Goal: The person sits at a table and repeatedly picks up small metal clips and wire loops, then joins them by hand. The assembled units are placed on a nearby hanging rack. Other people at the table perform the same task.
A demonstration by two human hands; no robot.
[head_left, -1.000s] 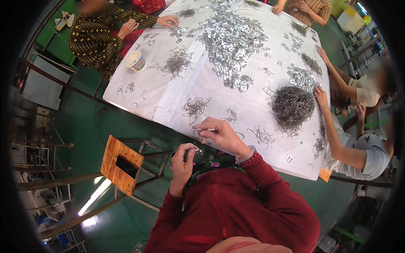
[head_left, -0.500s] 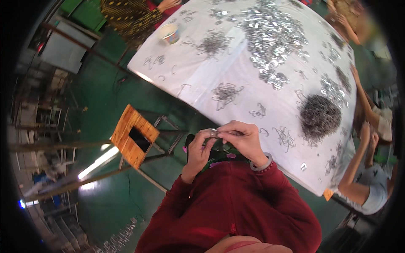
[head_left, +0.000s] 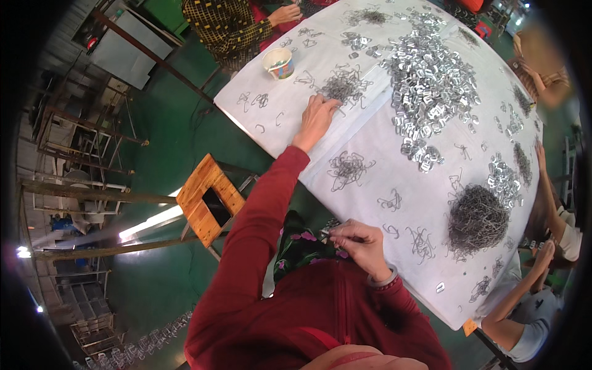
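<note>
My left hand [head_left: 317, 119] reaches out over the white-covered table, its fingertips at the near edge of a loose pile of thin bent wire pieces [head_left: 345, 85]. The fingers are drawn together, and whatever is between them is too small to make out. Close to my lap, beside the table's near edge, my right hand [head_left: 361, 242] pinches a small shiny metal buckle [head_left: 326, 234] between thumb and fingers. Another small heap of bent wires [head_left: 348, 171] lies on the cloth between my hands.
A big heap of flat silver buckles [head_left: 428, 86] covers the table's middle. A dense wire tangle [head_left: 478, 219] lies right, a paper tub [head_left: 279, 64] far left. A wooden stool [head_left: 209, 198] with a dark slot stands left. Co-workers' arms [head_left: 524, 287] line the right side; another person [head_left: 231, 28] sits far left.
My left hand has left my right hand and stretched forward to the wire pile. My right hand stays near my lap, slightly lower in view, with the buckle. The view has shifted.
</note>
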